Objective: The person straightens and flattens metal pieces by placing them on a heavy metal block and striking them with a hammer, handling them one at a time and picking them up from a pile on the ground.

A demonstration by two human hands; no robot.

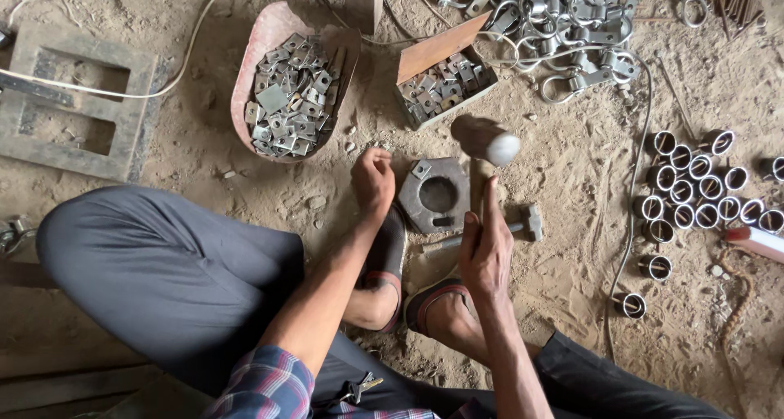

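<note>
The right hand (pixel 485 251) is clenched round a hammer (pixel 485 153), whose blurred head is raised over the holed metal block (pixel 436 194) on the dirt floor (pixel 563 166). The left hand (pixel 373 180), curled shut, touches the block's left edge; whether it pinches anything is hidden. Bare dirt lies right of the block, before the short tube pieces (pixel 692 190).

A: So where's everything sitting?

B: Ring block (pixel 435 194) is lying on the ground just right of the left hand (pixel 373 180), with the hammer (pixel 485 145) hanging over its right edge.

A: And farther out?

B: Plate tray (pixel 287 84) is sitting far left, tube rings (pixel 694 192) lying way right.
</note>
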